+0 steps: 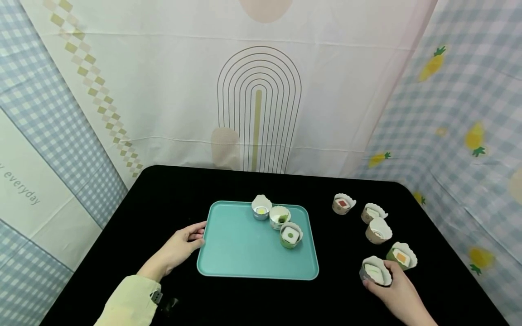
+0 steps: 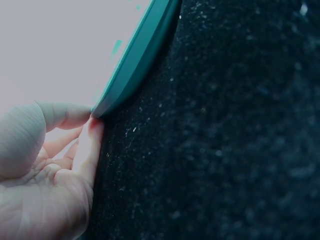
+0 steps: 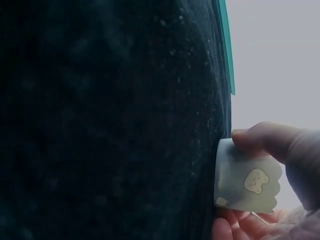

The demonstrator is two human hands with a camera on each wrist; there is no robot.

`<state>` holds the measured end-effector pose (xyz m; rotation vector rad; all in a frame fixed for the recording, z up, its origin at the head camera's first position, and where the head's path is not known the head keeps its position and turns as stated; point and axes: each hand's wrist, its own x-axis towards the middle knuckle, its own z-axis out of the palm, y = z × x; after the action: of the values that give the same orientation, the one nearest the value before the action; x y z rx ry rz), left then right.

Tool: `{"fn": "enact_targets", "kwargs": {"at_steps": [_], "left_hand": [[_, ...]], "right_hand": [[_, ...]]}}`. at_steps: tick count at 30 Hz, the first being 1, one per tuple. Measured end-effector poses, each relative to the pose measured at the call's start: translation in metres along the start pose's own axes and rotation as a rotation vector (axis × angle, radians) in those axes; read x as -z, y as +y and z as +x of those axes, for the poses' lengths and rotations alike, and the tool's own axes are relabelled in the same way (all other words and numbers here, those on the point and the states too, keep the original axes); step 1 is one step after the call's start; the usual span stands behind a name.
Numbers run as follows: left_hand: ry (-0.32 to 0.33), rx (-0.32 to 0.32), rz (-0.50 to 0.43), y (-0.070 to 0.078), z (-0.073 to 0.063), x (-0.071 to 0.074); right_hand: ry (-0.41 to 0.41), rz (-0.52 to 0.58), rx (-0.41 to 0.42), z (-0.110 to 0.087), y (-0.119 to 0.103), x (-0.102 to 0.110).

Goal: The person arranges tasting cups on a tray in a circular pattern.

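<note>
My right hand (image 1: 397,290) grips a grey paper baking cup (image 1: 374,271) between thumb and fingers, at the near right of the black table. Inside lies a white piece with a pale green line. In the right wrist view this cup (image 3: 247,177) shows a small bear print on its side. My left hand (image 1: 179,249) holds the left edge of the turquoise tray (image 1: 240,253), its thumb and fingertips at the rim (image 2: 125,75). On the tray stand a grey cup (image 1: 261,213), a cup with a green bit (image 1: 279,222) and a green cup (image 1: 288,243).
Right of the tray, several more baking cups stand on the black table (image 1: 326,249): one with a red square (image 1: 342,203), two brownish cups (image 1: 372,214) close together, and a green cup with an orange square (image 1: 401,257) beside my right hand. Patterned curtains (image 1: 183,90) hang behind the table.
</note>
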<state>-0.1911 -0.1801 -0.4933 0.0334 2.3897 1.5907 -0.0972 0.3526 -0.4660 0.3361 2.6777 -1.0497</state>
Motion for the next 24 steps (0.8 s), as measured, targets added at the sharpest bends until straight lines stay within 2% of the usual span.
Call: {"fn": "enact_targets", "kwargs": {"at_steps": [8, 18, 24], "left_hand": [[-0.002, -0.002, -0.007, -0.001, 0.001, 0.000], [-0.004, -0.002, -0.012, 0.001, 0.000, 0.000], [0.000, 0.003, -0.007, 0.001, 0.000, 0.000]], "right_hand": [[0.022, -0.034, 0.017, 0.003, -0.008, -0.006], [0.074, -0.049, 0.112, 0.001, -0.024, -0.018], [0.137, -0.033, 0.186, 0.003, -0.041, -0.027]]}}
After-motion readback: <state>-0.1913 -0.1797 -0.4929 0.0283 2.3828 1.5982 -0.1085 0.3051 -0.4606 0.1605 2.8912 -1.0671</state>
